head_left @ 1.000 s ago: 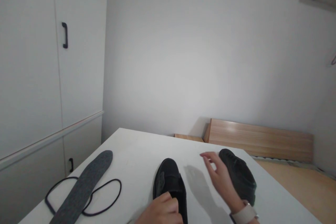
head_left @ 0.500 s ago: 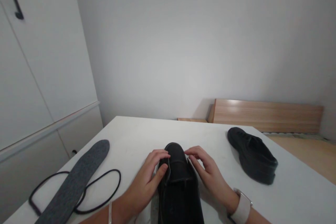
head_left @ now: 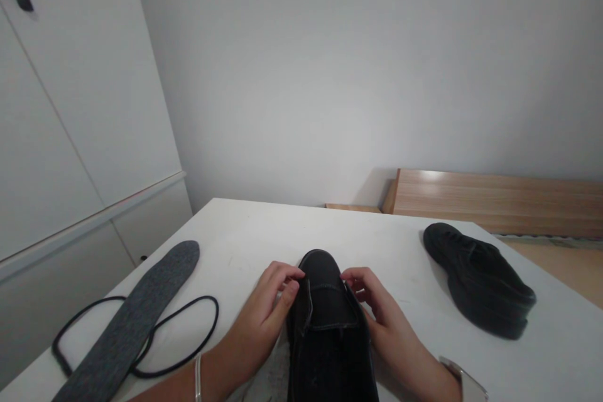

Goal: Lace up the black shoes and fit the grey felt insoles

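Black shoe (head_left: 327, 320) stands at the middle of the desk's near edge, toe pointing toward the far edge, heel running out of view at the bottom. The left hand (head_left: 264, 320) presses against the shoe's left flank, fingers curled over the edge of the upper near the tongue. The right hand (head_left: 386, 326) mirrors it on the right flank, fingertips pinching the upper's edge. Both hands are narrowed onto the shoe, holding it between them; a watch band (head_left: 464, 380) shows at the right wrist and a thin bangle (head_left: 198, 377) at the left.

Judgement on the handling: the grip looks sound so long as both hands keep even pressure on the two sides, so the shoe stays square to the desk and does not twist. Fingers are best kept on the firm edge of the upper, not on the soft tongue.

Containers: the shoe's opening is the only hollow in reach; its inside is dark and what it holds cannot be told.

Elsewhere on the desk (head_left: 245, 232): a grey insole (head_left: 136, 320) lies near the left edge across a loop of black lace (head_left: 188, 342). A second black shoe (head_left: 480, 279) rests toward the right edge, well apart from the hands.
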`<state>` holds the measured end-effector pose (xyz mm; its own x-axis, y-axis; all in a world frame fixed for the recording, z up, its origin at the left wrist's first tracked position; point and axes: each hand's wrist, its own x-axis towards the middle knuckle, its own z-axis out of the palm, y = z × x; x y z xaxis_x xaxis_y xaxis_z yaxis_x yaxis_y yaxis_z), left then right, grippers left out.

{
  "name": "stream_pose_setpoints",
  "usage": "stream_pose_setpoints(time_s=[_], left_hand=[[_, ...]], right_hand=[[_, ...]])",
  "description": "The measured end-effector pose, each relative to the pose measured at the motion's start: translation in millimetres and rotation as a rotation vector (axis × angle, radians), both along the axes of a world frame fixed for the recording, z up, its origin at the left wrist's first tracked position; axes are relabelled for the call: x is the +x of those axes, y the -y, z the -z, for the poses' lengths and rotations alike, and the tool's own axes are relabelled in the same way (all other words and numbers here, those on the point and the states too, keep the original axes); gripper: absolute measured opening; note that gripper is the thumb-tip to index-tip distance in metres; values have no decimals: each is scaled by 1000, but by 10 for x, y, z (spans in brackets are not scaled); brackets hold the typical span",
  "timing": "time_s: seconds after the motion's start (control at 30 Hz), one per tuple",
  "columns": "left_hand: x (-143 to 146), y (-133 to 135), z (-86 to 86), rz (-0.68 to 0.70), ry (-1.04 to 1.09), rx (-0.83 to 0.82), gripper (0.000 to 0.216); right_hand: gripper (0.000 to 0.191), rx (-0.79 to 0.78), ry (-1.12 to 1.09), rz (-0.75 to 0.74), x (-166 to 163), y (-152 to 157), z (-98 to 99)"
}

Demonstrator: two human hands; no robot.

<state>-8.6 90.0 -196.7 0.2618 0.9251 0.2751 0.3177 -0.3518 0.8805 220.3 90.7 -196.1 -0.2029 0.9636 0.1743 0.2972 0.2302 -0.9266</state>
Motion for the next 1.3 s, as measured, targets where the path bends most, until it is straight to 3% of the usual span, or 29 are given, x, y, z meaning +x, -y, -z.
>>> stream_pose_setpoints(time_s=[0.13,0.27,0.5,0.73,1.3], left_hand=[[16,23,3,-56,45,-33,37],[3,17,2,16,8,-32,36],[-16,30,-36,23,-30,-12,34],[-7,33,-58,15,-56,37,30],[-18,47,-80,44,-99,42,31]], right_hand=[[36,-18,-114,92,-4,-37,79],[28,-60,-136,49,-9,-43,70],[27,-66,-73,24,11,-22,-30],[25,16,2,35,38,-42,-14],[23,45,75,13,52,-35,-16]])
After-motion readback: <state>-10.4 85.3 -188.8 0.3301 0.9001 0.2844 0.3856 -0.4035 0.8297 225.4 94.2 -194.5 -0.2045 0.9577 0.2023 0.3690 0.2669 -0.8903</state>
